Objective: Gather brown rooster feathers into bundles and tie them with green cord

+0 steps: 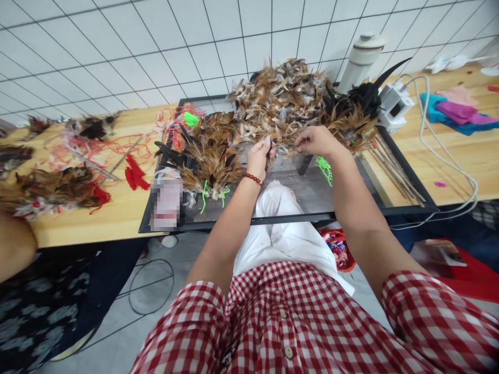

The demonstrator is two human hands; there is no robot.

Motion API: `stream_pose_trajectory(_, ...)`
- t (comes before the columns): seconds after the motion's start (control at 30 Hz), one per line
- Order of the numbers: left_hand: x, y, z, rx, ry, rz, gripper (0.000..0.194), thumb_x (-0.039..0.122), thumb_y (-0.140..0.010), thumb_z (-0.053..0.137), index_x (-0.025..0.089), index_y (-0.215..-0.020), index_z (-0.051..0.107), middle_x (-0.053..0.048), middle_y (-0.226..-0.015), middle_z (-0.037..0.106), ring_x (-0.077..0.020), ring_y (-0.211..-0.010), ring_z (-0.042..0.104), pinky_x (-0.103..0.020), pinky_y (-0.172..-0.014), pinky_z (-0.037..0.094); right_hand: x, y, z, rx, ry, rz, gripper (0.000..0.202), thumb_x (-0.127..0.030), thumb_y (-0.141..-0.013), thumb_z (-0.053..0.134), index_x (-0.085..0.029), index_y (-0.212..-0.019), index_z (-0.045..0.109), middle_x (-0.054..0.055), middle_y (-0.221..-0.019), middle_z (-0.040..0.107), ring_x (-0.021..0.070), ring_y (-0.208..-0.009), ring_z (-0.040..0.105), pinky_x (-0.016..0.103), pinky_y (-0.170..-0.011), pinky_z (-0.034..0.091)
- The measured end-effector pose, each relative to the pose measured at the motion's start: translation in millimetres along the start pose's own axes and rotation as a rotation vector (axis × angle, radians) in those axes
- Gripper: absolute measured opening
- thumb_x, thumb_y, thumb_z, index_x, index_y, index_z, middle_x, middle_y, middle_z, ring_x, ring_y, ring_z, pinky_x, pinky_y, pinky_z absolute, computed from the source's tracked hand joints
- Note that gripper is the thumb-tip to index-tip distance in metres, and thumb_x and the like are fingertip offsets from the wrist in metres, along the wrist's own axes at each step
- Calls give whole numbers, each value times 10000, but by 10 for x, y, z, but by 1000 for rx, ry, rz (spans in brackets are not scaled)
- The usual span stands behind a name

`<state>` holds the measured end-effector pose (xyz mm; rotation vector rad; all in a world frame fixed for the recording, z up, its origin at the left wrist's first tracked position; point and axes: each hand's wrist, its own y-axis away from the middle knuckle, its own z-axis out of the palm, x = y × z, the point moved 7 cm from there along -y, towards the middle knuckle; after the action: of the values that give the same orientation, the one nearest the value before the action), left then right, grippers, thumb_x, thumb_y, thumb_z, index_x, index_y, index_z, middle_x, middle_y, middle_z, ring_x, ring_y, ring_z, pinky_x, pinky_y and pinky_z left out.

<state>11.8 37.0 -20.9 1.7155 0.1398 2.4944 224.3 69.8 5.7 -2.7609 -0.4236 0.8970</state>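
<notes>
Some feathers in a big pile (286, 96) lie just past the right hand (315, 141), bent but too blurry to tell if holding, while the left hand (258, 157) pinches a small dark thing.

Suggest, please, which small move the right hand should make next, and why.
Perhaps it should pick a feather from the brown feather pile: the right hand looks empty and hovers close by, while the left hand seemingly pinches dark feathers.

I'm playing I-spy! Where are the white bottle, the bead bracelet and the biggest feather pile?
White bottle (358, 65): head view, its body.
Bead bracelet (253, 178): head view, its beads.
Feather pile (286, 96): head view, its middle.
</notes>
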Motion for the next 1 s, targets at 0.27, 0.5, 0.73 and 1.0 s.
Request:
stream_pose_trajectory(0.27, -6, -15, -3, -8, 38, 21, 274, 242, -998, 714, 165, -736, 687, 53, -617, 567, -35, -536, 506, -187, -577, 421, -271, 30, 160, -33, 211, -32, 138, -189, -724, 740, -229, -774, 862, 31, -730, 785, 204, -726, 676, 332, -686, 444)
stream_pose_trajectory(0.5, -79, -68, 5, -74, 83, 32, 237, 312, -973, 748, 178, -785, 696, 38, -665, 637, -63, -574, 583, -224, -657, 503, -655, 163, -145, 419, -180, -218, 261, -453, -932, 648, -263, -924, 827, 55, -873, 815, 226, -811, 726, 387, -799, 574)
stream_pose_trajectory(0.73, -151, -122, -13, -71, 238, -60, 80, 195, -974, 691, 160, -907, 717, -29, -922, 793, -144, -940, 787, -320, -992, 565, -970, 232, 252, 238, -17, -532, 349, -525, -1036, 545, -317, -990, 822, 100, -1147, 839, 282, -1117, 761, 515, -1014, 568)
stream_pose_trajectory(1.0, -159, -128, -13, -92, 245, -69, 90, 231, -979, 700, 170, -914, 714, -37, -903, 791, -138, -963, 782, -285, -967, 590, -995, 238, 283, 195, -40, -601, 438, -598, -1057, 498, -325, -961, 827, 96, -1123, 846, 290, -1126, 764, 562, -1017, 570)
